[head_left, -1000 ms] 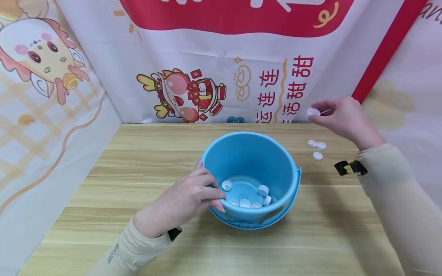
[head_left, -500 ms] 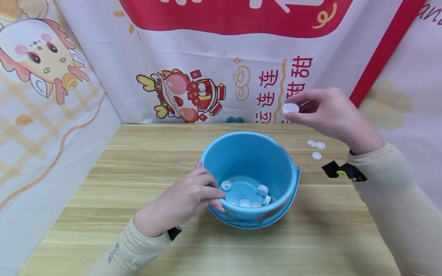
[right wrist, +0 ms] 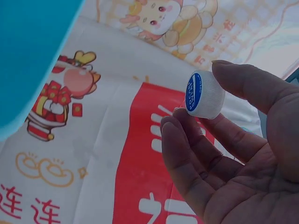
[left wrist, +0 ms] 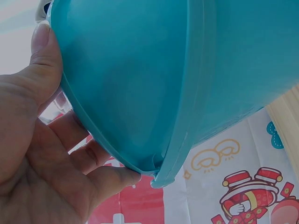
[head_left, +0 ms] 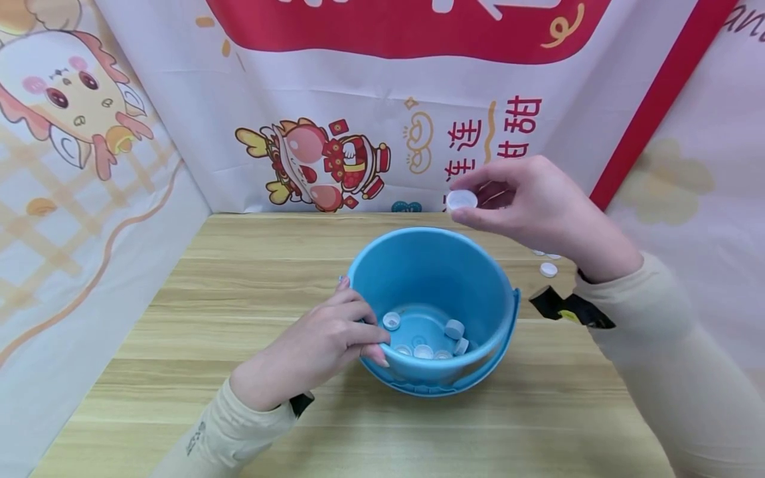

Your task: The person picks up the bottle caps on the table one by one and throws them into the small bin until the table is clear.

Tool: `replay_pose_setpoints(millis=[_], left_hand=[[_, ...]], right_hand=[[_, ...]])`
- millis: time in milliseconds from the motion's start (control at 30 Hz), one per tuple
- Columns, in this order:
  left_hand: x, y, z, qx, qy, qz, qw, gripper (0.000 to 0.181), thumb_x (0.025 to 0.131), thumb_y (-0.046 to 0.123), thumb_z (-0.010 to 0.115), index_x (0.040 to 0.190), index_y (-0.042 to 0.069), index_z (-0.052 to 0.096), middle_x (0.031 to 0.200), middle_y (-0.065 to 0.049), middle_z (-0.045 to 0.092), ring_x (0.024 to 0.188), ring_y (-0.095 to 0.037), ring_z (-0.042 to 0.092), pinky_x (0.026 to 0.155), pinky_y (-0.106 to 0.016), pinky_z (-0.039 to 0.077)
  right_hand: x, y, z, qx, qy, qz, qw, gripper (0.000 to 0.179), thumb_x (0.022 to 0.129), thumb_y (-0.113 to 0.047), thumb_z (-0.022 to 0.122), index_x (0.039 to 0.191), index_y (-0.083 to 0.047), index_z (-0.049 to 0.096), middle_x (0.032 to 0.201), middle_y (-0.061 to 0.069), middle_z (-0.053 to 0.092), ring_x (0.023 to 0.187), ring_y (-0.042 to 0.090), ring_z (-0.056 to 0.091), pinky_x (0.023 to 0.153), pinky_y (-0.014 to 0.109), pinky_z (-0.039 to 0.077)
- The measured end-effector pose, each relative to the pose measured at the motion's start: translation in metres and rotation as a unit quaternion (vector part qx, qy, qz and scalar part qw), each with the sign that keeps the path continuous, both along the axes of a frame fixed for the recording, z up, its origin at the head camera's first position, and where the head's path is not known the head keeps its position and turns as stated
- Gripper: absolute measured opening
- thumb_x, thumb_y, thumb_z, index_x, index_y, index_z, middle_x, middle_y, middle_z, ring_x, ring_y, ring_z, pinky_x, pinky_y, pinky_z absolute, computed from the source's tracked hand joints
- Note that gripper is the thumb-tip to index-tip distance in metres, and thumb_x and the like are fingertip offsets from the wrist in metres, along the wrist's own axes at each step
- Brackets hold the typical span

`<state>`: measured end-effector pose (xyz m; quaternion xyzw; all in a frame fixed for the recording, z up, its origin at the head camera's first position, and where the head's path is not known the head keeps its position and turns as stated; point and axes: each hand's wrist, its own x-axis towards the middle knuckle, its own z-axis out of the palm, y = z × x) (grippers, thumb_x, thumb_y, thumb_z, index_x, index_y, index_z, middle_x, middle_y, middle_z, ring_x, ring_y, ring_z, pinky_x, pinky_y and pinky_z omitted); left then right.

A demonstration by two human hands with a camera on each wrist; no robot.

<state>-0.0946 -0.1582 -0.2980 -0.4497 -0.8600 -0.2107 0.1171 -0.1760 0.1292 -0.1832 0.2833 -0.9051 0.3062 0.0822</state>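
A blue plastic bucket (head_left: 430, 265) stands on the table, its handle hanging down at the front. Several white bottle caps (head_left: 423, 352) lie on its bottom. My left hand (head_left: 319, 342) grips the rim at the near left, thumb outside and fingers over the edge; the left wrist view shows the thumb (left wrist: 44, 56) against the bucket wall. Above the bucket's far right rim, my right hand (head_left: 538, 206) pinches a white bottle cap (right wrist: 205, 94) between thumb and fingers. Blue print with white letters covers the cap's top in the right wrist view.
To the right of the bucket, a few more white caps (head_left: 548, 270) lie on the wooden table (head_left: 251, 285), partly hidden behind the right wrist. A printed cloth (head_left: 358, 86) with cartoon figures hangs at the table's back edge and along the sides.
My right hand has moved left with the bottle cap, from beyond the loose caps to above the bucket's far rim. My left hand and the bucket have stayed put.
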Motion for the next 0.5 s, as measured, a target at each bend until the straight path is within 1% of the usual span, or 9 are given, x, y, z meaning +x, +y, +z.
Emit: replay_pose_setpoints(millis=[133,200,333,500], left_hand=[[0.0,0.0,0.0,0.001,-0.005,0.0,1.0,0.028,0.082,0.029,0.076,0.105,0.014,0.079,0.095,-0.001,0.067,0.099,-0.018,0.055,0.106,-0.063,0.033],[0.0,0.0,0.0,0.001,-0.006,-0.001,1.0,0.027,0.082,0.029,0.076,0.105,0.014,0.079,0.095,-0.001,0.067,0.099,-0.018,0.055,0.106,-0.063,0.033],[0.0,0.0,0.0,0.002,-0.007,-0.003,1.0,0.027,0.083,0.029,0.075,0.105,0.014,0.079,0.094,-0.001,0.067,0.098,-0.017,0.055,0.106,-0.063,0.033],[-0.001,0.0,0.0,0.002,-0.006,-0.004,1.0,0.027,0.083,0.029,0.074,0.105,0.014,0.079,0.095,-0.001,0.067,0.098,-0.017,0.055,0.106,-0.063,0.033]], right_hand=[[0.002,-0.007,-0.001,-0.005,0.004,0.018,0.9998,0.042,0.083,-0.027,0.083,0.12,-0.012,0.071,0.104,0.004,0.07,0.086,0.018,0.066,0.077,0.036,0.059],[0.003,-0.01,-0.002,-0.01,-0.001,0.026,0.9996,0.042,0.083,-0.026,0.083,0.12,-0.012,0.071,0.105,0.004,0.07,0.087,0.018,0.066,0.078,0.039,0.059],[0.003,-0.015,-0.003,-0.01,-0.01,0.037,0.9992,0.04,0.083,-0.025,0.083,0.119,-0.011,0.072,0.103,0.003,0.07,0.087,0.017,0.066,0.078,0.039,0.059],[0.002,-0.02,-0.005,-0.004,-0.017,0.045,0.9988,0.042,0.082,-0.03,0.083,0.119,-0.013,0.072,0.103,0.0,0.07,0.086,0.016,0.065,0.076,0.036,0.059]])
